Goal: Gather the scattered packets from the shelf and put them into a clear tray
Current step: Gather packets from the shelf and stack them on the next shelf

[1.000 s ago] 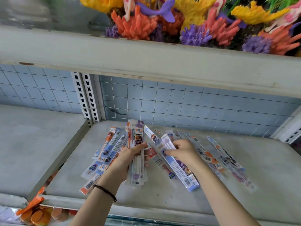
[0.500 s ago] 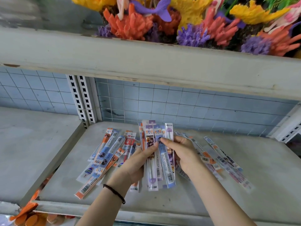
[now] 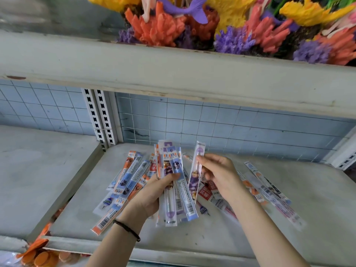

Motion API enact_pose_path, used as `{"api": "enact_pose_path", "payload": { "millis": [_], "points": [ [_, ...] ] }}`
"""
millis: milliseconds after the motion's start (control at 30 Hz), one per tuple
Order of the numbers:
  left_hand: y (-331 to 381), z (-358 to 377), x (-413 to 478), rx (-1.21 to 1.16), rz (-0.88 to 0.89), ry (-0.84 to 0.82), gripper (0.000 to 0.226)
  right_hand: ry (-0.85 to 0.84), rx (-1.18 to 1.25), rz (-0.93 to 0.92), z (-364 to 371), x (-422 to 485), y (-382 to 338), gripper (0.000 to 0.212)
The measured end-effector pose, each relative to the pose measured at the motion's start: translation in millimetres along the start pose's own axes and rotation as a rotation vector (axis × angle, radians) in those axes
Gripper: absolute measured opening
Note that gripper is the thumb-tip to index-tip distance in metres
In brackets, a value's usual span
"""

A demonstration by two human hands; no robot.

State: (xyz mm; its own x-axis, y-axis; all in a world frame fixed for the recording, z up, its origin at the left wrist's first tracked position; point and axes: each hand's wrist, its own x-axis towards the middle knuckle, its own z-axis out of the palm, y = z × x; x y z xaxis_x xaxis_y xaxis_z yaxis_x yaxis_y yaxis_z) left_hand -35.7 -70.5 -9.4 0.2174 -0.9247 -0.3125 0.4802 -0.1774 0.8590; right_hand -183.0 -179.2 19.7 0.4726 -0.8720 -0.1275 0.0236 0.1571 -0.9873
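- Nearest the viewer, two bare forearms reach over the front lip of the shelf (image 3: 192,245); a thin dark band (image 3: 127,229) circles the left wrist.
- The left hand (image 3: 154,195) is clenched around a fanned bundle of packets (image 3: 173,189), thumb pressed across their fronts, the bundle standing nearly upright.
- Just right of that grip, the right hand (image 3: 221,174) pinches a single purple packet (image 3: 196,170) between thumb and fingertips, close beside the bundle but not yet merged with it.
- To do this step well, it seems best to slide the single packet flat against the bundle and square the ends, since the long, slick plastic sleeves could fan apart and slip.
- Under and beyond both hands, loose packets (image 3: 127,180) lie scattered on the matte grey shelf: narrow, flat, glossy strips in orange, blue and purple with barcodes; more trail off to the right (image 3: 269,191).
- No clear tray is in view.
- Farthest, pale blue tiles (image 3: 212,120) back the shelf; above, knobbly coral ornaments (image 3: 158,27) sit.
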Motion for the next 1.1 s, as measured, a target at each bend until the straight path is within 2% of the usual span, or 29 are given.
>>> {"api": "enact_pose_path", "payload": {
  "millis": [167, 233, 333, 400, 567, 700, 767, 833, 967, 1033, 1100],
  "points": [
    [2, -5, -1, -0.054, -0.018, 0.024, 0.016, 0.155, 0.232, -0.034, -10, 0, -5, 0.006],
    [4, -5, 0, -0.093, -0.022, 0.027, 0.015, 0.24, 0.262, -0.139, -9, -3, -9, 0.006],
    [5, -8, 2, -0.131, -0.062, 0.081, 0.014, 0.256, 0.174, -0.321, -3, -10, -12, 0.008],
    [6, -8, 1, -0.136, -0.085, 0.083, 0.013, 0.183, 0.071, -0.409, 1, -17, -9, 0.011],
    [12, 4, 1, -0.233, -0.084, 0.017, 0.021, -0.164, -0.318, -0.52, 12, -27, 13, 0.021],
    [13, 8, 1, -0.246, -0.058, -0.054, 0.037, -0.25, -0.548, -0.482, 12, -29, 14, 0.037],
    [13, 6, -1, -0.196, -0.047, -0.089, 0.031, -0.277, -0.563, -0.439, 11, -31, 12, 0.044],
    [12, 5, -3, -0.154, -0.054, -0.114, 0.019, -0.281, -0.512, -0.432, 11, -32, 10, 0.04],
    [9, 4, -5, -0.083, -0.052, -0.113, 0.016, -0.116, -0.252, -0.397, 13, -28, 9, 0.013],
    [8, 4, -7, -0.077, -0.081, -0.142, 0.016, -0.003, -0.174, -0.342, 14, -22, 9, 0.017],
    [6, 2, -6, -0.048, -0.106, -0.178, 0.019, 0.039, -0.137, -0.298, 15, -17, 9, 0.021]
  ]
}}
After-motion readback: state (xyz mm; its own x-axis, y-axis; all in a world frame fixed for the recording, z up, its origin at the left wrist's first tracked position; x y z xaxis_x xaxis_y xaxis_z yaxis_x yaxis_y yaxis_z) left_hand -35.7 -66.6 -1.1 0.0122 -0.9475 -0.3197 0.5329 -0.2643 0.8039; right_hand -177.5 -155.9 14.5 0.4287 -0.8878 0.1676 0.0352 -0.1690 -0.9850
